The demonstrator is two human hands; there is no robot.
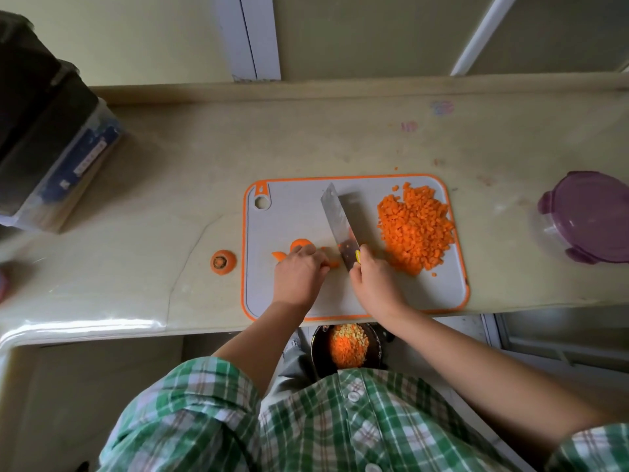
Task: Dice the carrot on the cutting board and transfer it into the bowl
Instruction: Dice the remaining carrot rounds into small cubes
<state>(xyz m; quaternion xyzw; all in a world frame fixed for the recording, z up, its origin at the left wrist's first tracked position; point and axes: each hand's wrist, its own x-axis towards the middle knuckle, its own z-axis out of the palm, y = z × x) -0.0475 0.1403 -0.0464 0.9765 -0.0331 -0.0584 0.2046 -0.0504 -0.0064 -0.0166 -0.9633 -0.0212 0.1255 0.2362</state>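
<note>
Grip: right hand (376,284) wrapped around the knife (340,226) handle, blade angled across the cutting board (289,212). The left hand (299,270) curls its fingers over the remaining carrot pieces (299,244), just left of the blade. Keep those fingertips tucked, knuckles guiding the blade, cuts short and even. The diced pile (415,226) sits on the board's right side, not yet transferred. The bowl (316,340) below the counter edge already holds some dice. The carrot top (223,262) lies off-board, left: ignore it.
</note>
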